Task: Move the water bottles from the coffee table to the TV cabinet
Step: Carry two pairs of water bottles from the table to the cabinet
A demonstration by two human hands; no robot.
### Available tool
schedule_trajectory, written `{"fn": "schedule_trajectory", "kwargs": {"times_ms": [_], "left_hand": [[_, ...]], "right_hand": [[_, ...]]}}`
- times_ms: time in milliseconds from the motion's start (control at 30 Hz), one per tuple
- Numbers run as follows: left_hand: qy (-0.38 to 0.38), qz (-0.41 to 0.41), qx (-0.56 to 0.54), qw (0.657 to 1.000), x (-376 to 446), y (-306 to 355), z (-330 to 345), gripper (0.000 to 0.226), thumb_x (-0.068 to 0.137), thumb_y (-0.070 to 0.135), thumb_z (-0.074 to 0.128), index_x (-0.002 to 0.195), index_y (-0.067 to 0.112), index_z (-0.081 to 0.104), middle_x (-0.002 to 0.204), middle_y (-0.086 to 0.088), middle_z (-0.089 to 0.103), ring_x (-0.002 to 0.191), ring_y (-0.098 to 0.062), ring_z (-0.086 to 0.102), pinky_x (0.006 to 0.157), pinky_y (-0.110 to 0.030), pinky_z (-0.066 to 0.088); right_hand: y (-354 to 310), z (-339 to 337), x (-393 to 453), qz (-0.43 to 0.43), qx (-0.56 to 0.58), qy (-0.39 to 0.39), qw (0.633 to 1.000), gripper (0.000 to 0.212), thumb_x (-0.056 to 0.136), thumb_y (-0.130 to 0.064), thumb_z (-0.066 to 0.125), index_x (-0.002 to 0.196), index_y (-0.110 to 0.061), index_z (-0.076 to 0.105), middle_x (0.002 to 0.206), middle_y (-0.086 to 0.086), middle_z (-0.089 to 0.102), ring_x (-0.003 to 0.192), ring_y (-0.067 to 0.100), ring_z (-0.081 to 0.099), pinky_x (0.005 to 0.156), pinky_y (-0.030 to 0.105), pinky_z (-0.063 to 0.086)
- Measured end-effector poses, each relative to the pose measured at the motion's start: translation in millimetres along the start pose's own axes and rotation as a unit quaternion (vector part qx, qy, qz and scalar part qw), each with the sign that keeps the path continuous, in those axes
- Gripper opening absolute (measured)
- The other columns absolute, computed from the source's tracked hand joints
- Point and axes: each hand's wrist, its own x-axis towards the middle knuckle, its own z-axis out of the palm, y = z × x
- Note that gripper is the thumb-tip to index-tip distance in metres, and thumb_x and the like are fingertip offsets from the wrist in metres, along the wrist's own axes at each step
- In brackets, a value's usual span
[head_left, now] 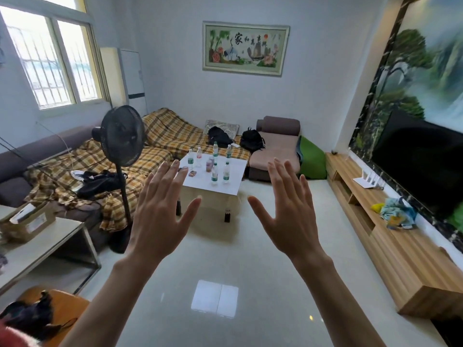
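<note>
Several clear plastic water bottles (214,174) with green labels stand upright on a white coffee table (234,176) across the room. A pinkish bottle (209,165) stands among them. The long wooden TV cabinet (406,256) runs along the right wall under a black TV (423,156). My left hand (160,216) and my right hand (292,216) are raised in front of me, backs toward the camera, fingers spread, holding nothing. Both hands are well short of the table; my left fingertips overlap its left edge in the view.
A black standing fan (122,136) stands left of the table. A plaid-covered sofa (160,144) with two black backpacks (251,140) wraps the left and back. A crumpled cloth (397,214) and a white router (368,181) lie on the cabinet. A grey side table (45,246) is at my left.
</note>
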Motion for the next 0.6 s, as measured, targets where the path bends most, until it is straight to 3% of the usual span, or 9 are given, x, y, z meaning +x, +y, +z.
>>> {"fn": "schedule_trajectory", "kwargs": {"times_ms": [600], "left_hand": [[-0.033, 0.014, -0.012, 0.999, 192.6, -91.7, 258.3, 0.073, 0.104, 0.062, 0.035, 0.159, 0.014, 0.036, 0.170, -0.005, 0.028, 0.161, -0.018, 0.013, 0.130, -0.047, 0.018]], "right_hand": [[147.2, 219.3, 181.3, 0.023, -0.008, -0.023, 0.999, 0.080, 0.102, -0.068, 0.033, 0.162, -0.017, 0.023, 0.171, 0.001, 0.021, 0.159, 0.013, 0.003, 0.128, 0.048, 0.014]]}}
